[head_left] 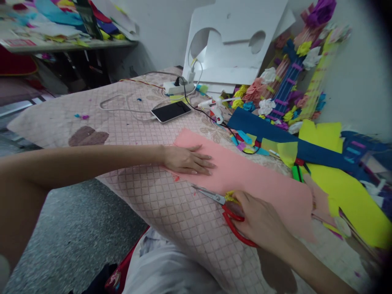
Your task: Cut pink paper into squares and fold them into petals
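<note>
A long strip of pink crepe paper (pixel 245 171) lies across the tablecloth in front of me. My left hand (pixel 188 160) rests flat on its left end, fingers stretched out. By the strip's near edge, my right hand (pixel 257 216) is wrapped round the red handles of a pair of scissors (pixel 211 194). The blades point left and look closed or nearly so. A small yellow piece (pixel 232 197) shows at the scissors' pivot, beside my thumb; I cannot tell what it is.
A phone (pixel 171 111) on a cable lies beyond the paper, near a power strip (pixel 179 87) and a white glue gun (pixel 216 109). Blue paper (pixel 275 136), yellow paper (pixel 346 192) and a green cutter (pixel 297 173) lie to the right. Paper-flower decorations (pixel 284 90) lean against the wall.
</note>
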The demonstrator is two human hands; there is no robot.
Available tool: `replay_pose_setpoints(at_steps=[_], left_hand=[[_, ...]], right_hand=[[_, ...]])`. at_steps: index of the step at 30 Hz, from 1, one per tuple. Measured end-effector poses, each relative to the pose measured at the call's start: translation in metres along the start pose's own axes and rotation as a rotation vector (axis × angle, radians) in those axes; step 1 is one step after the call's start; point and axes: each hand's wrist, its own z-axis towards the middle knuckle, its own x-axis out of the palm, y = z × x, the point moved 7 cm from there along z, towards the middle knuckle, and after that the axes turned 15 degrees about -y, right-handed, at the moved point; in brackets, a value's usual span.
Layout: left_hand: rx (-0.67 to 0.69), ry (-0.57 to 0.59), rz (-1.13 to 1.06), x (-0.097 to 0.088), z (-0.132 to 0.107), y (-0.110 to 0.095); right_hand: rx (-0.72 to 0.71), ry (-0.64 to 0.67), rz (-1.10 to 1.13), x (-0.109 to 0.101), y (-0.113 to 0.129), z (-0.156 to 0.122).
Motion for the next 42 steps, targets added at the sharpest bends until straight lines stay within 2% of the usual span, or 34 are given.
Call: replay_pose_setpoints(at_steps=[4, 7, 14, 22, 32, 37, 42], left_hand=[[-0.016, -0.054, 0.014, -0.009, -0.001, 0.002], [-0.050, -0.032, 0.043, -0.012, -0.006, 0.007], [-0.043, 0.014, 0.098, -0.006, -0.016, 0.011], [-0.044, 0.024, 0.104, -0.006, -0.015, 0.012], [-0.076, 0.005, 0.126, -0.020, -0.023, 0.014], [-0.061, 0.019, 0.109, -0.017, -0.030, 0.016], [-0.123, 0.012, 0.049, -0.017, -0.030, 0.018]], right_hand=[[0.066, 0.034, 0.024, 0.001, -0.001, 0.002], [0.084, 0.043, 0.042, 0.002, 0.001, 0.007], [0.024, 0.010, 0.041, 0.001, 0.013, 0.017], [-0.074, -0.015, -0.028, 0.004, 0.012, 0.015], [-0.014, -0.036, -0.016, -0.001, 0.016, 0.019], [-0.021, -0.025, -0.011, 0.002, 0.024, 0.029], [-0.048, -0.019, 0.007, 0.005, 0.029, 0.034]])
